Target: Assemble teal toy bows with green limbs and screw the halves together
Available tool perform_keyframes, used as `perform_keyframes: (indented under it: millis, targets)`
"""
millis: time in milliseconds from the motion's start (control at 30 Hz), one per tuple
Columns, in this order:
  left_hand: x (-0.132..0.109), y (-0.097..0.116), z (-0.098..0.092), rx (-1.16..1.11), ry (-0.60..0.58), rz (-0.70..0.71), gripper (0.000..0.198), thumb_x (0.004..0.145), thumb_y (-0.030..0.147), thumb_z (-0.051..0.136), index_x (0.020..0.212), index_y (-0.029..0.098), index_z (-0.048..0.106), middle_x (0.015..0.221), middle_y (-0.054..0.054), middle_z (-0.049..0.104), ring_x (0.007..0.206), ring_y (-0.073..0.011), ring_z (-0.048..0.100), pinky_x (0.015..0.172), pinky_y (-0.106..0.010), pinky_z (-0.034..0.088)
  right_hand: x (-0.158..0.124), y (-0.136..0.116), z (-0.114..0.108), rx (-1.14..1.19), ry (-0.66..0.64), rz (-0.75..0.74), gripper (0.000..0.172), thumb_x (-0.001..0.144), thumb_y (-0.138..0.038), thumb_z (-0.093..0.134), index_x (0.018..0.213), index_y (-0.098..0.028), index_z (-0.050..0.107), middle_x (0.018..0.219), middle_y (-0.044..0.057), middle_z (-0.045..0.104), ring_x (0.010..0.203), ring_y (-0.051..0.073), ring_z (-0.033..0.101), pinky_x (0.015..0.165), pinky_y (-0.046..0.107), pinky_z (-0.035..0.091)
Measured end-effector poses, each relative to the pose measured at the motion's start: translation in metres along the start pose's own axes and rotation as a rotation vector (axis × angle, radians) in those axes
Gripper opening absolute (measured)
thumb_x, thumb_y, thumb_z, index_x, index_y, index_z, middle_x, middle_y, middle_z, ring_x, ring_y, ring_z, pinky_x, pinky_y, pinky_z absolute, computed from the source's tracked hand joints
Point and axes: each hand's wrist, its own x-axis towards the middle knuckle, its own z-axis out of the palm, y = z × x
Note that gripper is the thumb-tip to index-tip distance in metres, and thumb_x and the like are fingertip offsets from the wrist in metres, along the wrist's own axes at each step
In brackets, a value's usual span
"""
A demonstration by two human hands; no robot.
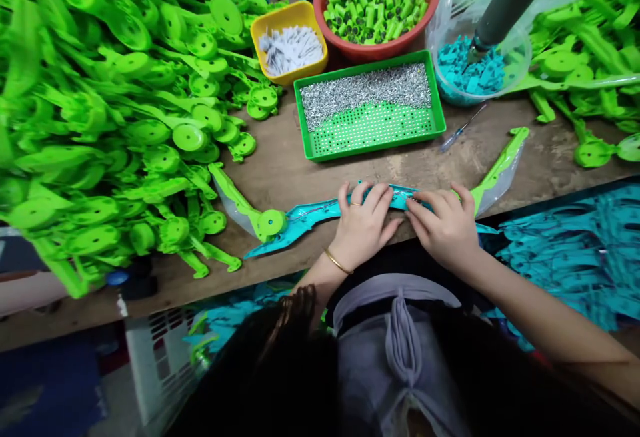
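A long toy bow lies across the near edge of the table, with a blue plastic body (pixel 310 216) and bright green limbs at its ends, the left limb (pixel 240 200) joined by a round disc. My left hand (pixel 364 220) is laid over the middle of the blue body, fingers over the far edge and thumb on the near side, gripping it. Just to the right, my right hand (pixel 445 224) is closed, thumb and fingertips pressed together at the body's inner face. Whatever small part those fingertips hold is hidden.
A green tray (pixel 370 134) of small screws stands beyond the bow. Behind it are a yellow bowl (pixel 287 77) of pale pieces, a red bowl (pixel 380 50) of green cylinders and a clear tub (pixel 520 57) of blue parts. A screwdriver (pixel 463 129) lies nearby. Green parts (pixel 130 64) heap leftward.
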Motion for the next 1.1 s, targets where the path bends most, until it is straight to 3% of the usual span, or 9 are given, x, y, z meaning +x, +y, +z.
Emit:
perform_keyframes:
  millis: [200,400,667,900,1100]
  targets:
    - [0.005,-0.001,0.003,-0.028,0.015,0.104,0.039,0.094,0.037,0.046,0.128,0.021,0.057,0.130,-0.007,0.061,0.121,-0.0269,0.046,0.113,-0.053,0.018,-0.010,0.003,0.001,0.068,-0.008,-0.011,0.025,0.089,-0.022,0.053,0.110,-0.026,0.066,0.110,0.003,0.069,0.102,0.019,0.057,0.109,0.044,0.024]
    - [0.004,-0.005,0.008,-0.043,0.023,0.122,0.042,0.093,0.038,0.049,0.132,0.023,0.054,0.130,-0.005,0.061,0.120,-0.0275,0.047,0.112,-0.055,0.017,-0.020,0.013,-0.008,-0.026,0.051,0.042,0.024,0.088,-0.029,0.056,0.109,-0.024,0.066,0.109,0.004,0.070,0.102,0.020,0.058,0.111,0.048,0.023]
    - [0.005,-0.004,0.013,-0.056,0.006,0.100,0.042,0.091,0.037,0.053,0.132,0.027,0.055,0.129,-0.006,0.062,0.119,-0.0286,0.047,0.112,-0.058,0.016,-0.029,0.013,-0.009,-0.041,-0.033,0.003,0.032,0.089,-0.031,0.055,0.120,-0.026,0.059,0.130,0.005,0.062,0.121,0.025,0.051,0.114,0.054,0.013]
    - [0.007,-0.005,0.009,-0.069,0.014,0.119,0.045,0.090,0.038,0.054,0.132,0.022,0.053,0.128,-0.007,0.062,0.117,-0.0278,0.049,0.112,-0.055,0.018,-0.020,0.031,-0.014,0.065,-0.053,0.181,0.020,0.089,-0.030,0.053,0.102,-0.022,0.066,0.118,0.008,0.065,0.113,0.024,0.054,0.112,0.055,0.022]
    - [0.008,-0.001,0.008,-0.075,0.033,0.086,0.045,0.089,0.040,0.055,0.127,0.018,0.054,0.128,-0.010,0.061,0.119,-0.0282,0.049,0.113,-0.055,0.018,-0.014,0.030,-0.012,-0.041,-0.082,0.123,0.020,0.090,-0.029,0.051,0.097,-0.020,0.068,0.122,0.009,0.063,0.112,0.026,0.052,0.111,0.056,0.020]
